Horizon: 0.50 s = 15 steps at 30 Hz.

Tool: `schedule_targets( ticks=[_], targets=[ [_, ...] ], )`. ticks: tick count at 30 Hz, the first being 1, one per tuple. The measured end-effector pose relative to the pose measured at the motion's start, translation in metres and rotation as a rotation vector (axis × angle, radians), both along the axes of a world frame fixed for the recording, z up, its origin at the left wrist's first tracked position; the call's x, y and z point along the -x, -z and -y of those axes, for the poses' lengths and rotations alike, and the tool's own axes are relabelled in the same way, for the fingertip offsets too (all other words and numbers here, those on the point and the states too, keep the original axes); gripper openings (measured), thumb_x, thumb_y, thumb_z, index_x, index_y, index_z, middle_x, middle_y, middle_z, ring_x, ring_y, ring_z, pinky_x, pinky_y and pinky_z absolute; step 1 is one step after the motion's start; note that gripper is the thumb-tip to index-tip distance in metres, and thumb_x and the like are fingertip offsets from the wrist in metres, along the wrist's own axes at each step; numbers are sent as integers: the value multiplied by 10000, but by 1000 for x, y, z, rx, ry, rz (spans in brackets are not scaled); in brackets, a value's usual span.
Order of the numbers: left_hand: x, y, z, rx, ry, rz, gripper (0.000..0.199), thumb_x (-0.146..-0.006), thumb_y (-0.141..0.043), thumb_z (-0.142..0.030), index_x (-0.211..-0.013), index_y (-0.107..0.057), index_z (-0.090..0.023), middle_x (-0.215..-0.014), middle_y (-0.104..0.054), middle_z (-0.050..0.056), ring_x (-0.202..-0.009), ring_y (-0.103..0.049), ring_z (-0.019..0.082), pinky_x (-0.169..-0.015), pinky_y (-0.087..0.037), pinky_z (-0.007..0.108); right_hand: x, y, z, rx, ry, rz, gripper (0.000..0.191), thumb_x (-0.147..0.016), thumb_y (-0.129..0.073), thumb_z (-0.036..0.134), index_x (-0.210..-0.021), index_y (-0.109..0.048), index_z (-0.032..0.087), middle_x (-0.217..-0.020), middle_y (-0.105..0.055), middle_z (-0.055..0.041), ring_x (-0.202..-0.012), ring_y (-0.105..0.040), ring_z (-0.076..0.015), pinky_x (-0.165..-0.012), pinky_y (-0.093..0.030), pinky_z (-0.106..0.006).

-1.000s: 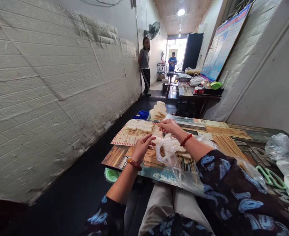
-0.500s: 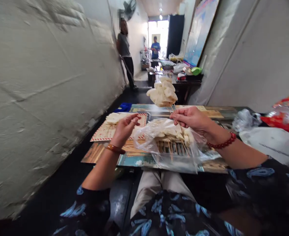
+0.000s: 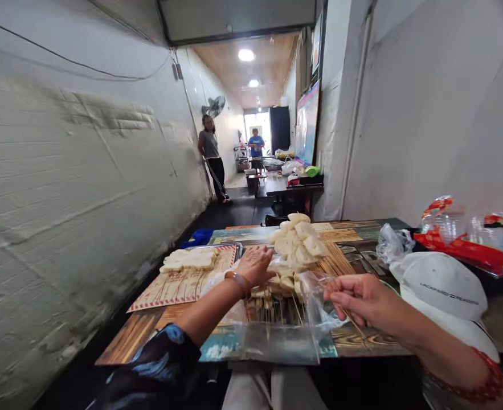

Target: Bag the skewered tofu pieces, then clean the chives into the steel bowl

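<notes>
My right hand [image 3: 360, 299] is closed around the thin sticks of some skewers [image 3: 298, 242]. Pale, flat food slices are bunched on them, tilted up to the left above the bag. Stick ends poke out below that hand. My left hand [image 3: 257, 266], fingers stretched out, reaches over the far left part of a clear plastic bag [image 3: 277, 344], close to the raised slices; whether it touches them I cannot tell. Inside the bag lie several more skewers [image 3: 272, 304], sticks pointing toward me. On the left, a tray [image 3: 195, 290] lined with red-and-white edged paper holds a row of similar skewers [image 3: 189, 259].
A white cap [image 3: 443, 285] sits on the right of the wood-patterned table [image 3: 135, 336], beside a crumpled plastic bag [image 3: 394, 244] and red-and-clear packaging [image 3: 465, 245]. Blue cloth [image 3: 197, 238] lies at the back left. Two people stand farther back, near other tables.
The view has tilted up. My right hand has lowered the skewers from above the table toward the bag and moved right. My left hand has moved right, over the bag.
</notes>
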<state>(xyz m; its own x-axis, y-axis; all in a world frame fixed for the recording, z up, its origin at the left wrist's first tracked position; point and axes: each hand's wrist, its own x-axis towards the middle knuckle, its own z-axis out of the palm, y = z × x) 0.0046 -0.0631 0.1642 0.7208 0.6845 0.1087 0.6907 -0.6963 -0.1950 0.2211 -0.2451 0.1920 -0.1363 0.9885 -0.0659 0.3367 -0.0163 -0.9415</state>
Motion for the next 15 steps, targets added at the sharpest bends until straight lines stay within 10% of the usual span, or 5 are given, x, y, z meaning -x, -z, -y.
schedule_targets(
  ticks=[7,15],
  targets=[
    [-20,10,-19,-38,-39,28,340,-896,-405,-105,-1042,-713,-105,-1040,-680,218,-995,-661,300,-847,-460,399,-10,23,22,15,110,-108,433,-772,-685,600,-809,-694,168,-625,-617,-19,-422,-378,-64,-411,-261,-230],
    [-34,-13,-61,114,-115,252,331,-870,-453,-162,-981,-765,-146,-1006,-741,148,-939,-679,253,-793,-477,313,2,28,34,167,30,-231,358,-810,-688,527,-835,-688,170,-595,-601,-8,-424,-370,-56,-412,-251,-211]
  ],
)
